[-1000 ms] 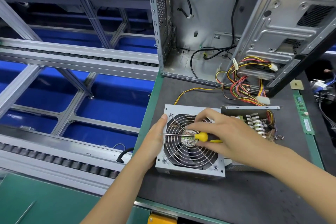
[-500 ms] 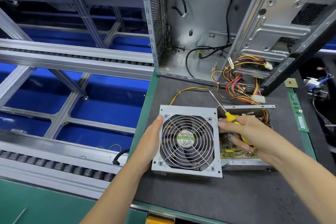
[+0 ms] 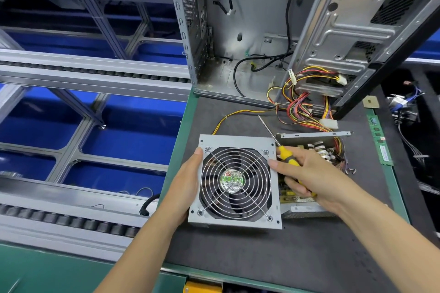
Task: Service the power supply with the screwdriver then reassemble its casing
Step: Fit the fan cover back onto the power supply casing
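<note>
Screwdriver [image 3: 287, 156] within right fingers [image 3: 295, 185]; cover [image 3: 234, 185] between hands.

Single head-worn view, forward and steeply down, close above the hands at the bench [image 3: 309, 257].
</note>
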`<action>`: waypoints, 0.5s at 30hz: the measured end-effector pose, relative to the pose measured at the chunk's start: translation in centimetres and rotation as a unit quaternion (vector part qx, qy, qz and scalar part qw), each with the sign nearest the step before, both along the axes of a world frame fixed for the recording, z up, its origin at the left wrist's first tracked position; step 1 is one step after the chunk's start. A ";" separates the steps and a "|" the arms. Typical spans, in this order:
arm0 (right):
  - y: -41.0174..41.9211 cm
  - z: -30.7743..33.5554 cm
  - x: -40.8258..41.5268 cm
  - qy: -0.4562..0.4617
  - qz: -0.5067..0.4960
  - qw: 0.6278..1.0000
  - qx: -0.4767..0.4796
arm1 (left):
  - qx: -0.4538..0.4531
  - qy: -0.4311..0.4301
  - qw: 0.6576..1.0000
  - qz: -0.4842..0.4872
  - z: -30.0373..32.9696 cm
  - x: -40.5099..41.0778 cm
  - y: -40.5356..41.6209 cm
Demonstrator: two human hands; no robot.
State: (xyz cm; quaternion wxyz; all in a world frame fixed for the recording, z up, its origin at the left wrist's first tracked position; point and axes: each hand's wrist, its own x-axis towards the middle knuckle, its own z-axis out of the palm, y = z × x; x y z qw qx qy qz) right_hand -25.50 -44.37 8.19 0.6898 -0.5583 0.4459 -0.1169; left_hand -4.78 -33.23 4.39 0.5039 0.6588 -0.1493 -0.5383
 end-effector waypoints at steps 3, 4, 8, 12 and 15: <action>0.0 0.0 0.0 -0.002 -0.003 1.000 0.000 | 0.000 0.000 1.000 0.008 0.0 0.0 0.1; 0.1 0.1 0.1 -0.003 -0.006 1.000 -0.001 | 0.004 0.000 1.000 0.008 0.0 0.0 0.1; 0.2 0.1 0.2 -0.009 -0.019 1.000 -0.003 | 0.018 0.005 1.000 0.014 0.1 0.1 0.1; 0.3 0.2 0.3 -0.007 -0.031 0.999 0.002 | 0.009 0.010 1.000 0.014 0.2 0.0 0.0; 0.3 0.2 0.4 -0.010 -0.041 0.999 0.009 | 0.010 0.019 1.000 0.018 0.3 0.0 0.0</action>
